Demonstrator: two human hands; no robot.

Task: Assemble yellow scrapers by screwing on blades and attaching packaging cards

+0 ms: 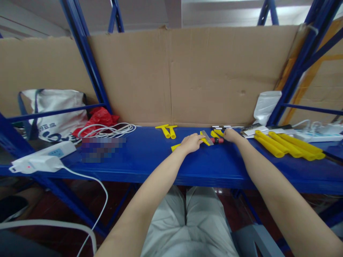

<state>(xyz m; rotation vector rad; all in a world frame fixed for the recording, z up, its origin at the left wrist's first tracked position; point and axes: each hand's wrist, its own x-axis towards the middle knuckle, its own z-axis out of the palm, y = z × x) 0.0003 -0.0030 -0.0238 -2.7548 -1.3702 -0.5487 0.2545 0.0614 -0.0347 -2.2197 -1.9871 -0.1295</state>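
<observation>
My left hand (192, 141) rests on the blue shelf (150, 157), fingers closed on a yellow scraper with a metal blade (207, 138). My right hand (232, 135) is closed on a small screwdriver with a red and black handle (217, 140) whose tip meets the scraper head. Two yellow T-shaped scraper pieces (168, 130) lie just left of my hands, apart from them. Several long yellow handles (286, 144) lie in a row to the right of my right forearm.
A cardboard sheet (187, 75) backs the shelf. At left are a coiled white cable (112, 130), a red plastic bag (100, 117), a white tote bag (56, 114) and a white power strip (40, 159). At right stand a white plastic bag (266, 105) and another power strip (318, 135).
</observation>
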